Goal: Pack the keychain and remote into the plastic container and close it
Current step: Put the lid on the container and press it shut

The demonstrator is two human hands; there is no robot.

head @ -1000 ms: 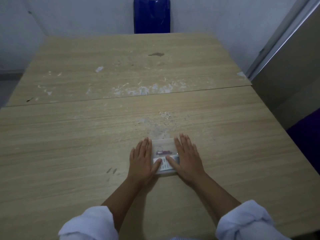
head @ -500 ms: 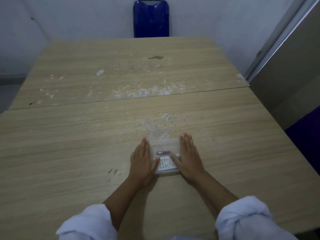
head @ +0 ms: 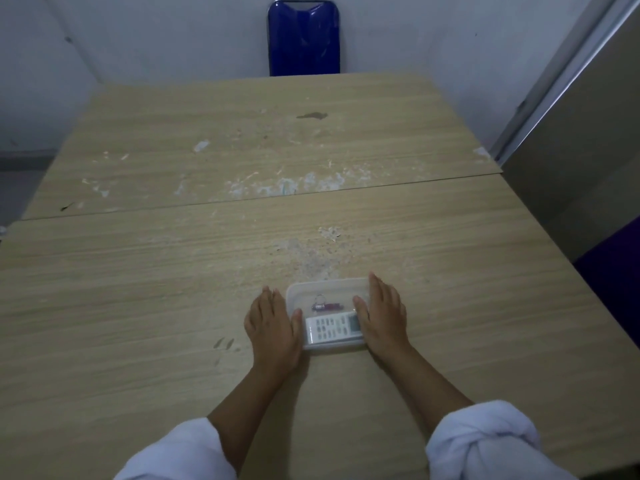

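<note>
Head view, container: a small clear rectangular plastic container (head: 327, 315) sits on the pale wood-grain bench (head: 173, 306), near the person's edge and between the two hands.
Head view, remote: a white remote with rows of grey buttons (head: 332, 328) lies inside the container, along its near side.
Head view, keychain: a small dark red keychain with a metal ring (head: 325, 305) lies inside too, just beyond the remote, toward the far wall of the container.
Head view, lid: a clear lid appears to cover the container, since the contents look slightly hazy through it; whether it is fully snapped down all round cannot be told.
Head view, left hand: the left hand (head: 272, 329) lies flat and spread against the container's left side, thumb over the rim, gripping nothing.
Head view, right hand: the right hand (head: 382, 315) lies flat and spread against the right side, thumb resting on top near the remote's end, gripping nothing.
Head view, surroundings: a blue chair back (head: 304, 38) stands beyond the far edge of the bench; white rolled sleeves (head: 485, 441) show at the bottom.
Progress: both items are packed. What is left, by my judgement, is only pressing the lid's edges home, or the task may already be complete.
</note>
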